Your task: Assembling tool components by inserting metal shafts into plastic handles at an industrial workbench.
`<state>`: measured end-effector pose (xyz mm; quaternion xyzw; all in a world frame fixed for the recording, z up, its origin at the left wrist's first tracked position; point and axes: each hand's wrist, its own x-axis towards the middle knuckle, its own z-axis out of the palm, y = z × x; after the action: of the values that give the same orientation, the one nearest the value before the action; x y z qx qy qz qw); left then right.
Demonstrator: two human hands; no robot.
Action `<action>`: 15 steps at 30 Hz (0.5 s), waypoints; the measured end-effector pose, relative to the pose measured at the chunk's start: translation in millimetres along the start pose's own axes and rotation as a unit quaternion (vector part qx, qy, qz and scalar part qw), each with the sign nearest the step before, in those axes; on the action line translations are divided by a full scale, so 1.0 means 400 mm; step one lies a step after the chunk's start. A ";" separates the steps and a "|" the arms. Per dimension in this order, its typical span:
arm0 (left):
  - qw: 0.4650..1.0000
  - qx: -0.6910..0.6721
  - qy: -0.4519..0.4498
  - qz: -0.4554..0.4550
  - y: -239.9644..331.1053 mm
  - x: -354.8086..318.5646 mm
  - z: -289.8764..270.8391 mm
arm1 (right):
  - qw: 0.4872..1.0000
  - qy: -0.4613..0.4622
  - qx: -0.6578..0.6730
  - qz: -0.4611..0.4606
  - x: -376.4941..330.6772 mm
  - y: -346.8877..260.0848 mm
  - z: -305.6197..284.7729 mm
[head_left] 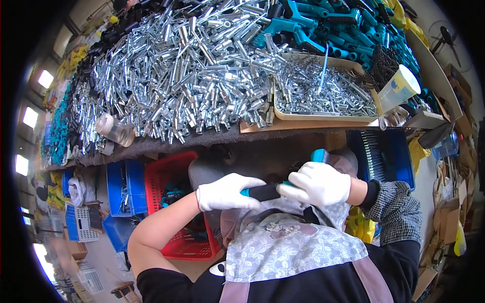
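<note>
In white gloves, both of my hands hold a teal-and-black tool handle (263, 192) over my lap, in front of the bench edge. My left hand (228, 192) is closed round its left end, with the thumb below and the fingers above. My right hand (319, 183) wraps its other end, where a teal tip sticks up above the knuckles. The glove hides how the middle of the handle is shaped. Beyond my hands, shiny metal tubes and fittings (187, 76) lie heaped on the bench.
Right of the heap sit a tray (328, 117) of springs and small pins, a paper cup (400, 90) and teal handles (323, 25). A small bottle (115, 130) lies near the bench edge. Below stand a red basket (189, 251) and blue bins (134, 184) (404, 164).
</note>
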<state>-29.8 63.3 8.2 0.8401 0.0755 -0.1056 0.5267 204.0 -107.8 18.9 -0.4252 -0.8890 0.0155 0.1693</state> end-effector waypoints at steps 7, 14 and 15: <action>0.978 -0.068 -0.158 -0.115 0.003 0.008 0.007 | 0.994 0.001 -0.008 -0.110 -0.003 0.001 0.010; 0.979 0.205 0.019 -0.006 0.077 -0.005 -0.032 | 0.968 0.083 0.184 0.152 -0.007 0.006 0.004; 0.964 0.257 0.061 0.021 0.081 -0.012 -0.029 | 0.958 0.072 0.208 0.185 0.000 0.006 -0.007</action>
<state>-25.4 59.7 42.8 0.9535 0.0608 -0.0588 0.2893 206.7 -106.7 21.0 -0.5377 -0.7576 0.2002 0.3111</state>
